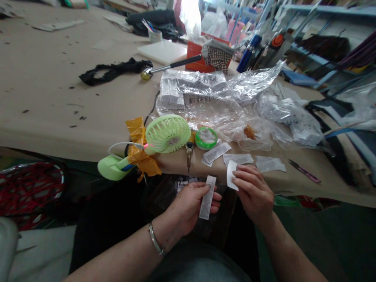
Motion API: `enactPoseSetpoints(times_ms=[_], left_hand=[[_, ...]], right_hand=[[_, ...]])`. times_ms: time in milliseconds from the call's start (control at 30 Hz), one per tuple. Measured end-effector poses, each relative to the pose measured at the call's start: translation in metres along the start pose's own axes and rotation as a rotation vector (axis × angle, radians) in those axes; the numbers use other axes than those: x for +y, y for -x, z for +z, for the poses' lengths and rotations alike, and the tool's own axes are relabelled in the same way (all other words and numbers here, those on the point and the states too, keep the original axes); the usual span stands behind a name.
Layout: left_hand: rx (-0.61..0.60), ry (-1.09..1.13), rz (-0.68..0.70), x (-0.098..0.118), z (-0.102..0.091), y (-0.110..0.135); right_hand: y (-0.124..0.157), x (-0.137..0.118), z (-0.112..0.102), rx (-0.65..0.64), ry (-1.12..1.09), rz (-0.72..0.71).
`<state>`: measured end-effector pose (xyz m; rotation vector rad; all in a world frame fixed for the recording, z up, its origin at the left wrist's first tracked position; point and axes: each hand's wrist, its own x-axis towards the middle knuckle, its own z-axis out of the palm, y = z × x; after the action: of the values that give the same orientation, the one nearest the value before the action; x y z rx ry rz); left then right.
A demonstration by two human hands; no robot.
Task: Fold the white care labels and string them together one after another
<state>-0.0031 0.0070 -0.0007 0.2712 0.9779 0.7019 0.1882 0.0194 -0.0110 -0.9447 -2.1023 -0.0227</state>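
My left hand [190, 205] is closed on a narrow white printed label [207, 197], held upright over my lap in front of the table edge. My right hand [254, 192] pinches a second white label [231, 175] between thumb and fingers, just right of the first. Several more white labels [239, 158] lie on the table edge right above my hands. A silver bracelet [155, 239] sits on my left wrist.
A green handheld fan [167, 134] taped with yellow tape hangs at the table edge, beside a green tape roll [206, 138]. Clear plastic bags [223, 98] hold bundles of labels. Small snips [304, 171] lie to the right; a hammer [170, 65] and black fabric [113, 70] lie farther back.
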Motion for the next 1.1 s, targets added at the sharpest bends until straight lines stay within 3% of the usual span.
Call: enactPoseSetpoints(times_ms=[200,400,667,800,933,1000,1100], left_hand=[[-0.103,0.213,0.077,-0.003,-0.001,0.002],[-0.061,0.296,0.082,-0.008,-0.006,0.002],[-0.072,0.194,0.089,-0.009,-0.006,0.001],[-0.004,0.054,0.032,-0.005,-0.006,0.003],[0.076,0.0,-0.015,-0.003,-0.004,0.003],[0.088,-0.006,-0.023,-0.004,-0.003,0.003],[0.099,-0.017,-0.028,-0.005,-0.001,0.003]], right_hand=[[0.008,-0.038,0.021,-0.184,-0.156,-0.132],[0.014,-0.04,0.028,-0.241,-0.114,-0.122],[0.011,-0.046,0.025,-0.24,-0.109,-0.107],[0.016,-0.02,0.002,-0.139,0.0,-0.003],[0.03,0.026,-0.033,-0.001,0.406,0.207],[0.039,0.044,-0.043,-0.056,0.555,0.249],[0.05,0.056,-0.049,-0.124,0.609,0.241]])
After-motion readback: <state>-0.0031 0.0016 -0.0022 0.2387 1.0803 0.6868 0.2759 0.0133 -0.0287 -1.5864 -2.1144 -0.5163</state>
